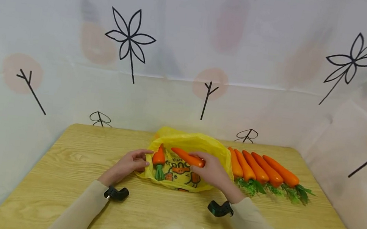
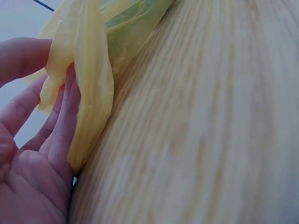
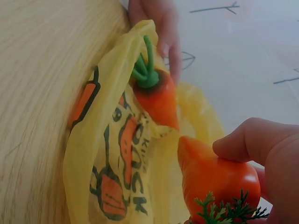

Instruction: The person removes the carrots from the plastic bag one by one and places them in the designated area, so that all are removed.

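Observation:
A yellow plastic bag (image 1: 197,139) with printed cartoon figures lies on the table, its mouth held wide. My left hand (image 1: 131,163) pinches the left edge of the bag; in the left wrist view the thin yellow plastic (image 2: 91,88) passes between thumb and fingers. Just inside that edge lies a short carrot (image 1: 159,156) with green stalks, also seen in the right wrist view (image 3: 159,102). Over the bag's opening, my right hand (image 1: 210,169) grips a longer orange carrot (image 1: 183,155) by its thick end. Feathery green leaves (image 3: 224,210) hang from that end in the right wrist view.
Several carrots (image 1: 256,169) with leafy green tops lie side by side on the table, close to the bag's right side. The wooden table (image 1: 143,216) meets a white patterned cloth (image 1: 171,101) at its back and sides.

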Tool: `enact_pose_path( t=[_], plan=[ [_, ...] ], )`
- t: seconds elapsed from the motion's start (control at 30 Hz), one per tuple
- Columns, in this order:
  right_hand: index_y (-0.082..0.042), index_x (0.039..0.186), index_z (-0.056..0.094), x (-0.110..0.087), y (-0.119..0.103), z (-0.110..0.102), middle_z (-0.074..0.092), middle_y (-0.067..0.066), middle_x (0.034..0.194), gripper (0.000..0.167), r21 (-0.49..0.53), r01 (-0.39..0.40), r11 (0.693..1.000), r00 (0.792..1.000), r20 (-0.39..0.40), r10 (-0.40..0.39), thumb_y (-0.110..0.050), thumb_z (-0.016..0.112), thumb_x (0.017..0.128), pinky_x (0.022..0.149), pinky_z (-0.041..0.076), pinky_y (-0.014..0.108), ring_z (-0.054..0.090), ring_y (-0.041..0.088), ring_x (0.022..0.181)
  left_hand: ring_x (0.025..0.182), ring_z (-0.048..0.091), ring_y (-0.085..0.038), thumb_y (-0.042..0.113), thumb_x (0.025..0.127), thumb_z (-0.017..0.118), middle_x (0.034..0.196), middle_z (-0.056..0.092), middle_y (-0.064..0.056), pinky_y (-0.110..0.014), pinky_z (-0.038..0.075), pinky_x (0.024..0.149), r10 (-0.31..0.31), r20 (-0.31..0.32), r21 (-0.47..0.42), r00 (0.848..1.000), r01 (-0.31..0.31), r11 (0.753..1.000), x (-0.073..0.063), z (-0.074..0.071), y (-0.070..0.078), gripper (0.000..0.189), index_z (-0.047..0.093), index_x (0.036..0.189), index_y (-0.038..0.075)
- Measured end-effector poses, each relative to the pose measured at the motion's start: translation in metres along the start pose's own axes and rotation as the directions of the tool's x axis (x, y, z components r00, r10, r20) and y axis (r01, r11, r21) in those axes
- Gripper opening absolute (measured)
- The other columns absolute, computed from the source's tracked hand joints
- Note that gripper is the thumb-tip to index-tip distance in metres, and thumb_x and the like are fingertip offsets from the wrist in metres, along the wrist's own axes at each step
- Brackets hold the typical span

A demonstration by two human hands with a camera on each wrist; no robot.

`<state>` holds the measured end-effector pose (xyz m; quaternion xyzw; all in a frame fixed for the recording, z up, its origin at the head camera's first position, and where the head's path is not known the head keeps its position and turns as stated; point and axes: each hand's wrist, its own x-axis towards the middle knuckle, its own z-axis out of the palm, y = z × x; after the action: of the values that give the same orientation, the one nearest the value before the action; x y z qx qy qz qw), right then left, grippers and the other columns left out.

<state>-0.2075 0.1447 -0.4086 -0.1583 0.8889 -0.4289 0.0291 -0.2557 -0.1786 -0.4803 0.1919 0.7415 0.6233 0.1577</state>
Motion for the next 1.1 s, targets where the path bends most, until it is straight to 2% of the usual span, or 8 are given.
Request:
enact_pose_path(
  t=[0.17,0.33,0.6,0.83,0.9,0.97,1.03,1.1],
  plan=[
    [-0.016,0.130,0.066,-0.010,-0.003,-0.013,0.065,0.008,0.106,0.040,-0.007,0.010,1.000,1.000,0.018,-0.010,-0.009,0.067,0.090,0.057,0.048,0.035,0.056,0.018,0.067,0.074,0.048,-0.019,0.012,0.098,0.064,0.103,0.050,-0.014,-0.029,0.047,0.066,-0.003,-0.007,-0.002,1.000,0.003,1.000,0.000,-0.002,-0.002,0.047,0.051,0.143,0.006],
    [-0.016,0.131,0.066,-0.018,0.001,-0.029,0.064,0.008,0.110,0.042,-0.066,0.038,0.997,0.999,0.009,-0.037,-0.009,0.068,0.090,0.058,0.046,0.034,0.053,0.020,0.072,0.077,0.051,-0.019,0.013,0.097,0.066,0.105,0.050,-0.014,-0.030,0.050,0.069,-0.022,-0.011,-0.018,1.000,0.022,1.000,0.001,-0.004,-0.001,0.049,0.052,0.144,0.007],
    [-0.015,0.134,0.063,-0.040,0.008,-0.051,0.063,0.005,0.107,0.043,-0.146,0.035,0.989,0.999,-0.011,-0.037,-0.012,0.068,0.092,0.053,0.043,0.031,0.049,0.016,0.062,0.075,0.051,-0.019,0.012,0.096,0.066,0.104,0.050,-0.014,-0.031,0.049,0.068,-0.013,-0.010,-0.018,1.000,0.013,1.000,0.001,-0.002,0.000,0.050,0.051,0.144,0.005],
    [-0.010,0.136,0.061,-0.062,0.015,-0.075,0.054,-0.001,0.071,0.044,-0.185,0.058,0.981,0.998,-0.024,-0.063,-0.010,0.068,0.093,0.046,0.037,0.026,0.038,0.010,0.046,0.076,0.052,-0.019,0.013,0.097,0.066,0.105,0.052,-0.013,-0.032,0.050,0.070,-0.020,-0.011,-0.013,1.000,0.020,1.000,0.002,-0.001,-0.001,0.049,0.052,0.143,0.006],
    [-0.011,0.136,0.061,-0.068,0.020,-0.083,0.052,-0.001,0.069,0.044,-0.195,0.052,0.979,0.997,-0.047,-0.062,-0.011,0.070,0.093,0.045,0.037,0.026,0.037,0.009,0.044,0.076,0.053,-0.020,0.013,0.097,0.067,0.105,0.052,-0.014,-0.032,0.050,0.070,-0.020,-0.014,-0.012,1.000,0.020,1.000,0.003,0.000,-0.002,0.048,0.053,0.142,0.006],
    [-0.012,0.137,0.060,-0.073,0.027,-0.091,0.053,0.001,0.070,0.044,-0.191,0.039,0.981,0.997,-0.061,-0.052,-0.014,0.070,0.094,0.045,0.037,0.027,0.035,0.009,0.043,0.076,0.053,-0.019,0.012,0.096,0.067,0.104,0.052,-0.014,-0.032,0.050,0.069,-0.019,-0.017,-0.012,1.000,0.019,1.000,0.003,0.000,-0.002,0.048,0.054,0.142,0.006],
    [-0.013,0.138,0.059,-0.077,0.034,-0.100,0.060,0.007,0.081,0.045,-0.181,0.016,0.983,0.997,-0.074,-0.030,-0.019,0.071,0.095,0.046,0.038,0.027,0.036,0.010,0.043,0.075,0.052,-0.019,0.012,0.096,0.067,0.104,0.052,-0.013,-0.031,0.050,0.069,-0.016,-0.015,-0.013,1.000,0.016,1.000,0.003,0.000,-0.003,0.049,0.053,0.142,0.005],
    [-0.014,0.140,0.058,-0.081,0.042,-0.108,0.063,0.018,0.106,0.046,-0.163,-0.005,0.987,0.996,-0.083,-0.009,-0.024,0.069,0.096,0.047,0.040,0.028,0.039,0.012,0.044,0.074,0.051,-0.019,0.011,0.096,0.066,0.103,0.052,-0.013,-0.031,0.049,0.068,-0.018,-0.010,-0.023,1.000,0.018,1.000,0.003,0.000,-0.004,0.049,0.052,0.143,0.004]
  ],
)
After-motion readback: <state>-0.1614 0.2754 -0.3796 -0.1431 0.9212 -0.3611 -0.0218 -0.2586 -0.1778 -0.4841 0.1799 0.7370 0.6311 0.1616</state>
